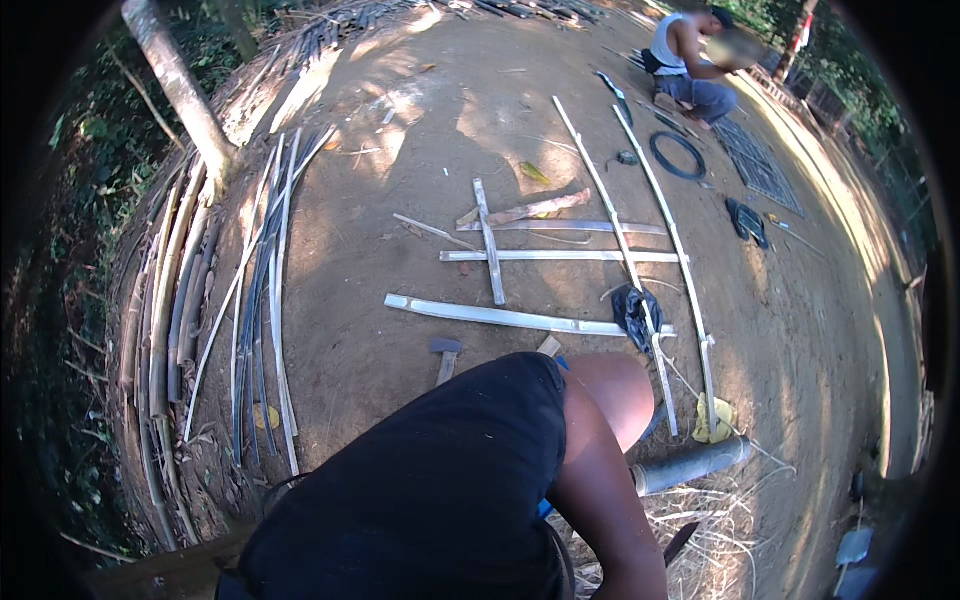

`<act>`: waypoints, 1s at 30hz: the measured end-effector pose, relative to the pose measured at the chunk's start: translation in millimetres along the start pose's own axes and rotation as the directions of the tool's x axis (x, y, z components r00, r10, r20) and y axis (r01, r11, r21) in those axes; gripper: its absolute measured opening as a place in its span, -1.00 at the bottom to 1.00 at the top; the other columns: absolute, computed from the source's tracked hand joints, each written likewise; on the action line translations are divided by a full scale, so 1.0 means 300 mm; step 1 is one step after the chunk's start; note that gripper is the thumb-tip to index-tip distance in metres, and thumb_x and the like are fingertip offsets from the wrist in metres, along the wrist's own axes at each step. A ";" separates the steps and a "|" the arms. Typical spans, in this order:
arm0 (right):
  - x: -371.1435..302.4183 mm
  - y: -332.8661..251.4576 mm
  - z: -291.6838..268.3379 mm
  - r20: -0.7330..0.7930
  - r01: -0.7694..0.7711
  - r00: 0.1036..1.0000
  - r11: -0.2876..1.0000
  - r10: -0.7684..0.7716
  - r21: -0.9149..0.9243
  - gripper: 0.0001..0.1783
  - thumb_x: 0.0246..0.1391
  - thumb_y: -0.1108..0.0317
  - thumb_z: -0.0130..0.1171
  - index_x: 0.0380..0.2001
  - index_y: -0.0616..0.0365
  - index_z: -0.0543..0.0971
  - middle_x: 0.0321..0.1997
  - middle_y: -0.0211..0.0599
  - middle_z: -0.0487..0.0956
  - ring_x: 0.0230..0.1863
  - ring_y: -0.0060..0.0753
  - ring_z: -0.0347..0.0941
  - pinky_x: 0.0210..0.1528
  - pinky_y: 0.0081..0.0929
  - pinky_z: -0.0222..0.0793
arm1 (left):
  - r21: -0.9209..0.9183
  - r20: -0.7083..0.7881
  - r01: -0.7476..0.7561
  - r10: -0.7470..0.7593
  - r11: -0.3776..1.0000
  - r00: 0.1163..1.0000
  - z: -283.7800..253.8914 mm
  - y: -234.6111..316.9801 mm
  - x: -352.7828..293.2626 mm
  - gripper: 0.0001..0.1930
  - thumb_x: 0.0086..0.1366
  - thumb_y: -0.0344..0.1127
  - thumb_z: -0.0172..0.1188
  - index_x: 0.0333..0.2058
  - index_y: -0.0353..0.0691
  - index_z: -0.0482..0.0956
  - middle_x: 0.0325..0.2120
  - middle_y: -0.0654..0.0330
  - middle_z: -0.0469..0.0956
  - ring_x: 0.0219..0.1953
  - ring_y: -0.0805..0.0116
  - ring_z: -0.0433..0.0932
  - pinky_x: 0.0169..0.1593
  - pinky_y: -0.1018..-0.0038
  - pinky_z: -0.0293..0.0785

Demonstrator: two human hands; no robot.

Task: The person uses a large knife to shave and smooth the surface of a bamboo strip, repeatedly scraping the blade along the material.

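A bare forearm (612,520) of mine comes up from the lower edge beside my bent knee (620,390) and dark shorts (420,480). Neither of my hands shows. Beside the arm a dark pointed blade (682,540) sticks out; what holds it, if anything, is hidden. Pale shavings (740,540) litter the ground around the blade, below a thick dark bamboo tube (692,466). A hammer (445,358) lies just beyond my shorts. Two long split bamboo strips (672,225) run away from me, with a black plastic bag (637,315) over one.
Shorter bamboo slats (500,316) lie crosswise on the dirt. Bamboo poles (165,300) and thin strips (270,290) are heaped at left near a tree trunk (180,80). At far right a person (688,65) squats near a black coil (678,155), a metal grid (755,165) and sandals (747,222).
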State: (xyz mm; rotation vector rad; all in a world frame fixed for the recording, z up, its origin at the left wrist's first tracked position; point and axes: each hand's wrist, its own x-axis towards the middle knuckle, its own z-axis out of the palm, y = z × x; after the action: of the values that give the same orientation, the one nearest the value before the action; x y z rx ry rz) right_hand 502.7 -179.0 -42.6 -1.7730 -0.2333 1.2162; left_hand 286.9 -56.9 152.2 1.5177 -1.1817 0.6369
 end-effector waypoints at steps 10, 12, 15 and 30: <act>-0.092 -0.052 0.001 0.093 0.033 0.994 0.975 -0.055 0.222 -0.17 -0.07 0.63 -0.14 0.35 0.02 0.03 -0.28 -0.17 0.49 -0.56 -0.53 0.35 -0.53 -0.54 0.41 | -0.174 -0.019 0.248 -0.255 0.953 0.967 -0.038 0.028 -0.066 -0.77 0.02 -0.35 0.15 -0.32 -0.17 0.67 0.14 -0.09 0.30 0.23 -0.15 0.15 0.23 -0.03 0.10; -0.097 -0.072 -0.005 0.082 0.036 0.995 0.989 -0.048 0.144 -0.09 -0.10 0.65 -0.10 0.39 0.03 -0.04 -0.29 -0.17 0.51 -0.54 -0.51 0.38 -0.49 -0.54 0.42 | -0.117 -0.112 0.324 -0.336 0.939 0.935 -0.018 0.036 -0.051 -0.74 -0.01 -0.36 0.17 -0.29 -0.14 0.68 0.21 -0.09 0.23 0.30 -0.21 0.07 0.25 -0.14 0.05; -0.056 -0.024 -0.045 0.120 -0.022 0.993 0.992 0.006 0.126 -0.02 -0.05 0.62 0.00 0.42 0.05 -0.17 -0.23 -0.09 0.52 -0.52 -0.48 0.39 -0.46 -0.53 0.41 | -0.191 0.133 0.446 -0.427 0.875 0.894 -0.020 0.006 0.005 -0.66 -0.05 -0.38 0.16 -0.21 -0.12 0.66 0.28 -0.10 0.14 0.36 -0.26 -0.04 0.27 -0.21 -0.03; -0.109 0.094 -0.058 0.271 -0.143 0.955 0.988 0.123 0.058 0.04 0.01 0.57 0.08 0.40 0.20 -0.33 -0.56 -0.25 0.47 -0.57 -0.45 0.37 -0.51 -0.46 0.34 | -0.399 0.341 0.574 -0.466 0.715 0.817 0.028 -0.107 0.063 -0.71 -0.05 -0.38 0.19 -0.26 -0.13 0.66 0.25 -0.15 0.19 0.31 -0.33 0.01 0.28 -0.16 -0.07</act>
State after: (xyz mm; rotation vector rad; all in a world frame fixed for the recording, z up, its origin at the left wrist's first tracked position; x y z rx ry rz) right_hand 491.5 -224.2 -42.9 -1.5761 -0.2214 1.5427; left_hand 321.6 -73.0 152.8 1.4007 -0.9012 -0.2186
